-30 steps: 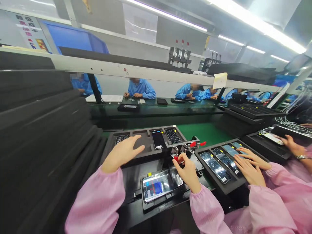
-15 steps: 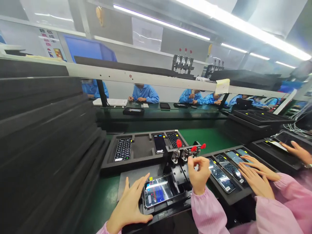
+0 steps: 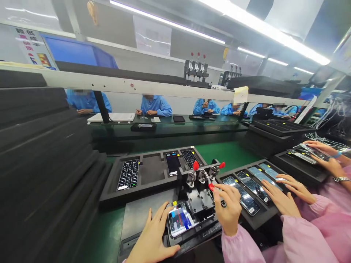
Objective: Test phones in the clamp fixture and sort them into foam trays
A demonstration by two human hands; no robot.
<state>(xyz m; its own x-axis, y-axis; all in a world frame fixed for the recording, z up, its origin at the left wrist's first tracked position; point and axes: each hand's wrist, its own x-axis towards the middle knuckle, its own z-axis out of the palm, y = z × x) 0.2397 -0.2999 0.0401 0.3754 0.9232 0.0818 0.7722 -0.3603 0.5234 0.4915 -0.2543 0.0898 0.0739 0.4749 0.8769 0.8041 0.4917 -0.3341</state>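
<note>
From far away, I look down through the head camera at a long green work surface [image 3: 227, 153]. A tall stack of black foam trays [image 3: 46, 146] rises on the left. Ahead lies a wide black foam tray [image 3: 142, 186] with cut-out holes, and a dark glass phone with a lit screen [image 3: 172, 163] sits in one hole. To the right, a long black foam tray [image 3: 255, 219] holds a row of shiny glass phones [image 3: 241, 193], and a co-worker's pink-sleeved hand [image 3: 282, 193] rests over them.

In the middle stands a black metal holder [image 3: 197, 202] with steel clamps with red tips [image 3: 196, 166]. The main thing, a flat shiny phone in silvery film [image 3: 181, 219], lies in the low part of the holder, right in front of me.

My left grip, the person's left hand [image 3: 150, 237], is open, with its thumb and fingers spread at the phone's near edge. The right hand [image 3: 227, 208] is curled, and its fingertips [image 3: 218, 187] are at the red tip of a thin clamp lever [image 3: 210, 187]. I cannot tell if they pinch it.

To do this well, I think the left hand should stay soft and steady, and the lever should move slowly, away from the glass.
</note>
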